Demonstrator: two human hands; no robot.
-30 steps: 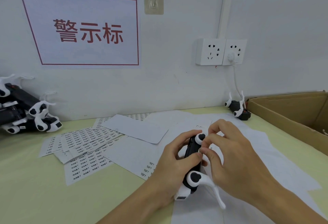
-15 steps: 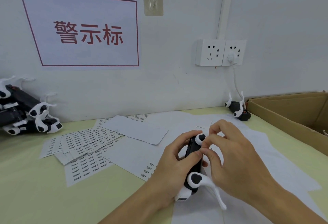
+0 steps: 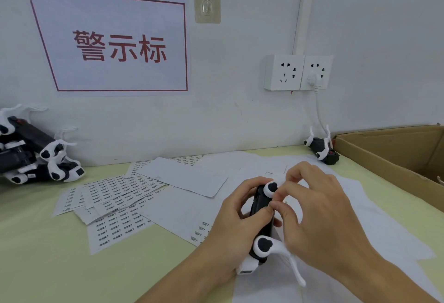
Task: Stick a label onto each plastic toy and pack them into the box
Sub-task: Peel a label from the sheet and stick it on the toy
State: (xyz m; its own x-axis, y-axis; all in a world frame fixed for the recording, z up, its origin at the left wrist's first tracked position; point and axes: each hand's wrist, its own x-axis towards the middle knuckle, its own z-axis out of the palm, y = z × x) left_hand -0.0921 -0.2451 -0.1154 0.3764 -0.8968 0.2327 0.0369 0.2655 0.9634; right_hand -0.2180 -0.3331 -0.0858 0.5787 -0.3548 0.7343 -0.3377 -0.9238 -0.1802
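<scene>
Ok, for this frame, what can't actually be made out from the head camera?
- Whether a label is on the held toy: the fingers of the right hand and the left hand cover the spot.
- Print on the label sheets: too small to read.
- Inside of the cardboard box: its near wall hides it, and the right edge cuts it off.
- Toy pile: the left edge crops it, so no count.

Illumination: bright, even, diffuse; source out of view.
Shadows: soft and faint beneath the right hand and under the toy pile at far left.
Glare: none on the wall sign; mild sheen on the paper sheets.
Sharpness: centre reasonably crisp; label print unreadable.
Distortion: wide-angle bowing of the cardboard box and sign edges.
</scene>
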